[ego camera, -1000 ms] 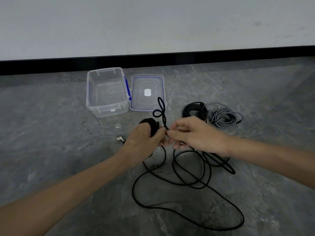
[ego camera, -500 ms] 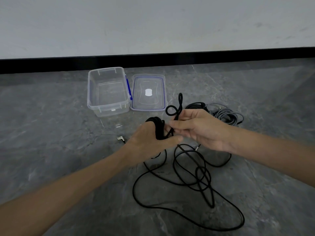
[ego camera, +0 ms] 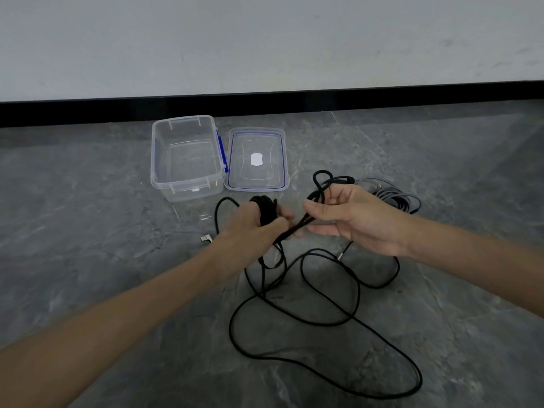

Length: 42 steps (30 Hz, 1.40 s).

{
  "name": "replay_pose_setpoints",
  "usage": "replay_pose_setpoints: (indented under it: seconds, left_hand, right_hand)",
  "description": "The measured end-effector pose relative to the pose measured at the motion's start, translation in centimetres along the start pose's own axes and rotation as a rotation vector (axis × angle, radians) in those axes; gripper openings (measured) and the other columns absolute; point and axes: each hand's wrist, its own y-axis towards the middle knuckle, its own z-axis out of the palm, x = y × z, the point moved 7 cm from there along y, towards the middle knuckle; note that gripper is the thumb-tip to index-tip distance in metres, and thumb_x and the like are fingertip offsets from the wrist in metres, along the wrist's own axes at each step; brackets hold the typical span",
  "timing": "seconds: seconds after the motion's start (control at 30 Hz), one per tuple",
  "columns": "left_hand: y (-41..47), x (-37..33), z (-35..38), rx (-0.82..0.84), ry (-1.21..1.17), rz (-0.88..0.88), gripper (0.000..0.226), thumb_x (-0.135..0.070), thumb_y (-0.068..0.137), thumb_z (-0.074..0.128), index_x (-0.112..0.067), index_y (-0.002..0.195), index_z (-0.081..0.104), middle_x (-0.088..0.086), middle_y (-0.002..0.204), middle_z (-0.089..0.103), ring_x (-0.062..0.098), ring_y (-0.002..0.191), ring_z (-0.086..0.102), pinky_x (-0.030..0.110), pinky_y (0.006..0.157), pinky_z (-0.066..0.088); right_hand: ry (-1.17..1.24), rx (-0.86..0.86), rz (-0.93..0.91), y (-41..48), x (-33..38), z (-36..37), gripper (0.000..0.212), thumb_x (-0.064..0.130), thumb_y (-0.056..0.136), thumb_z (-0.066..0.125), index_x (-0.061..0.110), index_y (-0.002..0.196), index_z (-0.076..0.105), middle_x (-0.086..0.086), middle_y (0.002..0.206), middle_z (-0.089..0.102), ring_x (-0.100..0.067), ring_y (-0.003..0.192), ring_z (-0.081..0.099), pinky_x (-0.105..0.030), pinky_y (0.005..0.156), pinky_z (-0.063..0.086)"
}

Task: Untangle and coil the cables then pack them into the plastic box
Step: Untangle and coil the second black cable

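Note:
A long black cable (ego camera: 323,322) sprawls in loose loops on the grey floor in front of me. My left hand (ego camera: 253,228) grips a small coil of this cable wound around its fingers. My right hand (ego camera: 353,219) pinches a doubled strand of the same cable, and a loop sticks up above its fingers. The strand runs taut between both hands. The clear plastic box (ego camera: 185,156) stands open and empty behind my hands.
The box's lid (ego camera: 256,159) lies flat to the right of the box. A grey coiled cable (ego camera: 394,195) and part of a black coil lie behind my right hand. A metal plug (ego camera: 206,238) rests on the floor left of my left wrist. A wall runs along the back.
My right hand has moved to the right and pulled the doubled strand out, away from my left hand. The loops on the floor have shifted and spread.

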Motion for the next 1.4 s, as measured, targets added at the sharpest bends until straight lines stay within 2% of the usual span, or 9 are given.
replay_pose_setpoints:
  seconds: [0.23,0.33,0.43,0.6,0.8,0.87,1.07,1.23,1.4]
  left_hand:
    - [0.0,0.2,-0.5,-0.039,-0.217,-0.037,0.009,-0.005,0.095,0.055,-0.010,0.094,0.062,-0.008,0.070,0.072,0.008,0.070,0.061,0.027,0.080,0.052]
    - [-0.2,0.0,-1.0,-0.020,-0.148,0.003,0.013,-0.013,0.098,0.053,-0.011,0.093,0.065,-0.008,0.076,0.070,0.008,0.075,0.060,0.026,0.082,0.050]
    - [-0.4,-0.5,-0.7,0.047,0.011,0.061,0.009,-0.022,0.090,0.066,-0.015,0.085,0.065,-0.015,0.065,0.061,-0.003,0.066,0.057,0.011,0.066,0.046]
    - [-0.2,-0.6,0.4,0.071,0.051,0.057,0.015,-0.021,0.079,0.078,-0.021,0.089,0.066,-0.012,0.069,0.064,-0.001,0.073,0.062,0.015,0.074,0.051]
    - [-0.3,-0.3,-0.5,0.025,-0.119,-0.007,0.013,-0.014,0.089,0.068,-0.007,0.099,0.066,0.005,0.083,0.067,0.002,0.076,0.064,0.010,0.071,0.050]
    - [-0.3,-0.1,-0.9,-0.001,-0.112,-0.037,0.003,-0.014,0.089,0.066,-0.011,0.091,0.066,-0.002,0.075,0.063,0.000,0.071,0.060,0.011,0.066,0.047]
    - [0.2,0.4,-2.1,-0.189,-0.007,-0.055,0.009,-0.022,0.086,0.067,-0.023,0.077,0.067,-0.008,0.068,0.062,0.008,0.068,0.056,0.033,0.069,0.050]
    - [0.0,-0.1,-2.3,-0.288,0.079,-0.031,0.010,-0.025,0.086,0.067,-0.025,0.076,0.068,0.005,0.078,0.069,0.020,0.077,0.065,0.039,0.078,0.054]
    - [-0.1,-0.3,-2.3,-0.327,0.082,-0.024,0.009,-0.026,0.085,0.069,-0.028,0.076,0.068,-0.003,0.080,0.070,0.015,0.083,0.067,0.033,0.080,0.054]
  right_hand:
    - [-0.261,0.013,-0.078,-0.4,0.9,0.5,0.023,0.021,0.078,0.070,0.005,0.085,0.055,-0.014,0.071,0.062,-0.013,0.059,0.062,-0.020,0.058,0.053]
    - [-0.336,-0.028,-0.125,-0.5,1.5,0.0,0.018,0.019,0.083,0.069,0.007,0.077,0.056,-0.010,0.069,0.068,-0.012,0.052,0.059,-0.020,0.051,0.050]
    - [-0.323,-0.056,-0.105,-0.5,1.7,-0.4,0.020,0.027,0.080,0.069,0.011,0.076,0.058,-0.005,0.064,0.066,-0.011,0.046,0.054,-0.019,0.047,0.045]
    - [-0.366,-0.037,-0.109,0.0,2.4,-0.7,0.035,0.042,0.081,0.063,0.007,0.078,0.064,0.000,0.049,0.044,-0.014,0.049,0.037,-0.024,0.051,0.032]
    - [-0.284,0.082,-0.104,-0.7,2.8,-0.4,0.031,0.029,0.085,0.057,0.002,0.070,0.062,0.001,0.042,0.026,-0.015,0.048,0.033,-0.018,0.057,0.040]
    - [-0.228,0.093,-0.058,-0.7,2.4,-0.9,0.028,0.025,0.088,0.055,0.005,0.069,0.059,0.001,0.040,0.027,-0.015,0.048,0.037,-0.020,0.060,0.042]
    - [-0.036,0.267,0.205,-1.1,0.9,-1.2,0.024,0.019,0.091,0.047,0.005,0.078,0.061,0.008,0.043,0.023,-0.002,0.034,0.020,-0.013,0.032,0.021]
    - [0.023,0.684,0.531,-3.4,-0.6,0.4,0.026,0.022,0.097,0.050,0.001,0.092,0.064,0.009,0.048,0.021,0.000,0.034,0.019,-0.010,0.030,0.025]
    - [-0.306,0.766,0.689,-4.1,-2.5,-0.4,0.040,0.032,0.099,0.039,0.002,0.102,0.065,0.011,0.046,0.022,0.003,0.034,0.019,-0.010,0.032,0.021]
